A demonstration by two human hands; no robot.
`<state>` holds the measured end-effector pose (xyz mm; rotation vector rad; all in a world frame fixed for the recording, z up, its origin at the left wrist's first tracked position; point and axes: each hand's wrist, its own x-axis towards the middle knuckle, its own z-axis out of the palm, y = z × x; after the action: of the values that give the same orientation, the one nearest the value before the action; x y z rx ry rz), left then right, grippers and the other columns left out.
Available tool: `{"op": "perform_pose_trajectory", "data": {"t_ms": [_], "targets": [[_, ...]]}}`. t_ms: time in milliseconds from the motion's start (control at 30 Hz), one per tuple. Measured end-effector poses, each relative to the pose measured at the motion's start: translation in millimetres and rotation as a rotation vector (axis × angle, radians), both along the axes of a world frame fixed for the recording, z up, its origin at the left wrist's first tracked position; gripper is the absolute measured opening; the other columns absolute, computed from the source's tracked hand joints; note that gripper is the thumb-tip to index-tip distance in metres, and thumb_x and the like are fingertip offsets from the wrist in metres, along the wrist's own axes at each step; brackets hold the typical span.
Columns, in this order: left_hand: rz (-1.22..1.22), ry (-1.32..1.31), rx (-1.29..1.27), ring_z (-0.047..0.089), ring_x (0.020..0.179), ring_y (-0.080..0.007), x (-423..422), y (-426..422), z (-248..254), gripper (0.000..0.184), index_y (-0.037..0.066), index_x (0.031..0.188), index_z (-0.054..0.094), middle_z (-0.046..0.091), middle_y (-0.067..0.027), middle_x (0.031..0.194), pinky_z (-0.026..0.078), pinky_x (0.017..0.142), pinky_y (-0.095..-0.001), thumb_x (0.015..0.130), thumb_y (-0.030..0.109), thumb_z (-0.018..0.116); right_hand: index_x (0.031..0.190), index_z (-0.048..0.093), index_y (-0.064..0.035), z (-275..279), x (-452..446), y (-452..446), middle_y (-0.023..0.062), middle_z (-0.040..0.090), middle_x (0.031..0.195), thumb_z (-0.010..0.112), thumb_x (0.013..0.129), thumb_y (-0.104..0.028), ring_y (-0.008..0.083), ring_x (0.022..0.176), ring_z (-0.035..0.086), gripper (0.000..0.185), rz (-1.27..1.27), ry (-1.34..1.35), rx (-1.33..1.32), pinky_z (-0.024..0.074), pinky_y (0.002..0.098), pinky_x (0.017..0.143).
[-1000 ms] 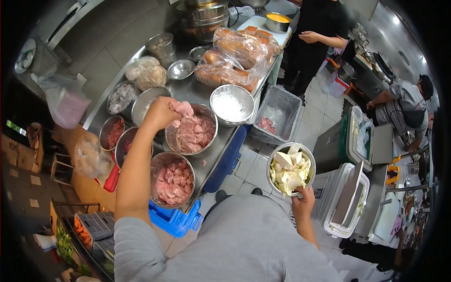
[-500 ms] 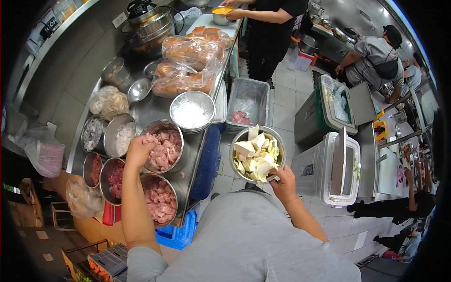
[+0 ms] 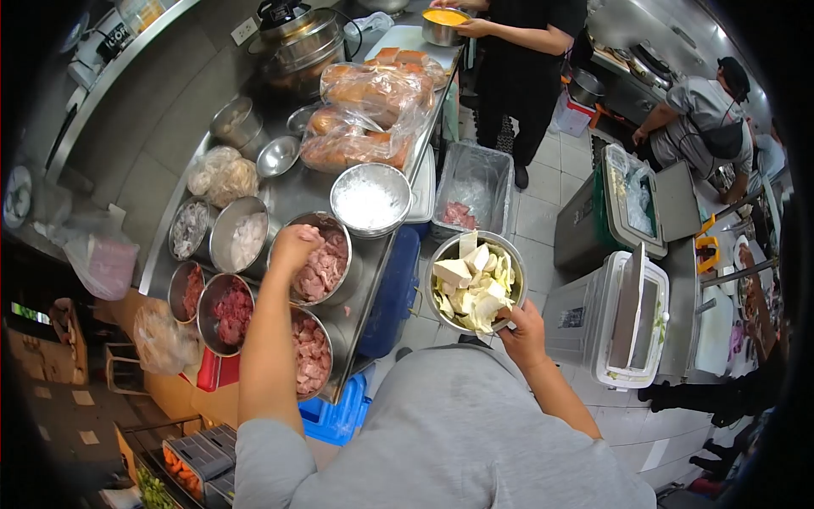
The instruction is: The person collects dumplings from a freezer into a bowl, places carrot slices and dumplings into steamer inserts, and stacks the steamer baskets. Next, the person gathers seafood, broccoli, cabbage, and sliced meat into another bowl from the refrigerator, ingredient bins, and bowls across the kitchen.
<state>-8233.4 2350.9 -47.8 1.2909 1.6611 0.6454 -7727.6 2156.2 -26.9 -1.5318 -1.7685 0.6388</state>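
Note:
My left hand (image 3: 297, 248) is inside the rim of a steel bowl (image 3: 348, 270) of raw meat pieces (image 3: 324, 269). Its fingers curl closed on the meat, and their tips are partly hidden. My right hand (image 3: 523, 332) grips the near rim of another steel bowl (image 3: 430, 299), thumb over the edge, held above the floor beside the table. Chopped cabbage (image 3: 483, 293) with pale, thick chunks fills it. Close to my left forearm stand a second bowl of meat chunks (image 3: 311, 356) and a bowl of darker red meat (image 3: 231, 312).
On the steel table (image 3: 292, 193) are a bowl of white powdery stuff (image 3: 370, 199) and orange blocks in plastic bags (image 3: 360, 153). A lined grey bin (image 3: 473, 182) and a white lidded bin (image 3: 585, 318) stand on the floor. A co-worker's hand (image 3: 477, 28) holds a pot of yellow liquid.
My left hand has moved further over the meat bowl, its fingers lower among the pieces. The cabbage bowl stays in my right hand. The whole view has shifted slightly rightward.

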Motion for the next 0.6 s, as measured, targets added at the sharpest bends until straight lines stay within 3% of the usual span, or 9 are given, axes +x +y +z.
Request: {"op": "perform_pose_trajectory", "data": {"t_ms": [67,100,233,300,400,433,500,533,600], "targets": [[0.160,-0.147,-0.044,0.068,0.084,-0.0107,0.8,-6.9,51.2,0.012,0.002,0.100,0.077,0.075,-0.0046,0.097,0.054,0.071,-0.0282,0.089,0.004,0.082,0.098,0.072,-0.0095,-1.7,0.1,-0.7,0.0161,0.069,0.113,0.086,0.072,0.000,0.0385,0.103,0.069,0.032,-0.005,0.020,-0.007,0.0575,0.0432,0.084],[0.100,-0.243,-0.016,0.070,0.083,-0.0131,-2.7,-10.1,71.5,0.018,-0.001,0.111,0.074,0.076,-0.0076,0.099,0.054,0.067,-0.0275,0.094,0.005,0.079,0.099,0.072,-0.0096,-0.8,0.4,0.5,0.0158,0.069,0.113,0.086,0.072,0.000,0.0382,0.103,0.069,0.032,-0.002,0.004,-0.024,0.0574,0.0432,0.084],[0.172,-0.487,-0.017,0.071,0.083,-0.0145,12.2,-28.1,137.0,0.029,-0.004,0.125,0.067,0.076,-0.0109,0.104,0.055,0.070,-0.0248,0.100,0.008,0.075,0.099,0.072,-0.0102,2.9,-4.0,10.3,0.0147,0.069,0.113,0.085,0.074,0.002,0.0368,0.104,0.069,0.031,0.002,0.045,-0.126,0.0569,0.0428,0.085],[0.186,-0.668,0.029,0.071,0.081,-0.0154,52.6,-37.9,172.3,0.037,-0.005,0.137,0.056,0.074,-0.0133,0.110,0.057,0.063,-0.0265,0.105,0.009,0.069,0.099,0.072,-0.0104,0.3,-12.9,21.7,0.0144,0.069,0.113,0.086,0.074,0.001,0.0365,0.105,0.069,0.031,0.038,0.066,-0.118,0.0569,0.0426,0.085],[-0.005,-0.648,0.128,0.073,0.083,-0.0187,105.0,-45.1,192.7,0.035,-0.006,0.136,0.057,0.074,-0.0166,0.110,0.060,0.066,-0.0285,0.107,0.010,0.066,0.100,0.072,-0.0107,2.1,-34.5,43.5,0.0135,0.068,0.111,0.087,0.077,-0.001,0.0361,0.104,0.068,0.030,0.175,0.139,-0.037,0.0570,0.0426,0.087],[-0.054,-0.587,0.068,0.073,0.082,-0.0193,114.0,-42.0,186.4,0.035,-0.007,0.140,0.056,0.074,-0.0178,0.109,0.062,0.066,-0.0295,0.107,0.003,0.061,0.100,0.072,-0.0109,6.2,-42.3,50.6,0.0133,0.068,0.110,0.088,0.077,-0.002,0.0366,0.103,0.068,0.029,0.206,0.139,-0.032,0.0572,0.0431,0.087],[-0.116,-0.516,0.028,0.072,0.078,-0.0176,144.2,-41.0,175.9,0.032,-0.006,0.135,0.061,0.074,-0.0167,0.106,0.061,0.062,-0.0283,0.103,-0.005,0.055,0.100,0.071,-0.0110,9.8,-59.2,61.0,0.0133,0.067,0.110,0.088,0.078,-0.002,0.0367,0.103,0.068,0.029,0.229,0.153,-0.036,0.0573,0.0431,0.087],[-0.118,-0.499,-0.010,0.071,0.075,-0.0163,163.2,-43.8,180.3,0.027,-0.005,0.122,0.066,0.074,-0.0131,0.097,0.059,0.059,-0.0272,0.100,-0.009,0.051,0.099,0.071,-0.0110,11.0,-67.9,65.9,0.0133,0.067,0.110,0.087,0.078,-0.003,0.0368,0.103,0.068,0.028,0.247,0.174,-0.046,0.0574,0.0431,0.087],[-0.111,-0.465,-0.025,0.069,0.072,-0.0143,175.1,-48.2,173.3,0.020,-0.005,0.111,0.071,0.072,-0.0095,0.086,0.057,0.059,-0.0259,0.101,-0.007,0.054,0.099,0.071,-0.0112,16.0,-80.1,70.0,0.0139,0.067,0.112,0.087,0.079,-0.003,0.0367,0.103,0.069,0.027,0.282,0.157,0.004,0.0577,0.0429,0.087]]}}
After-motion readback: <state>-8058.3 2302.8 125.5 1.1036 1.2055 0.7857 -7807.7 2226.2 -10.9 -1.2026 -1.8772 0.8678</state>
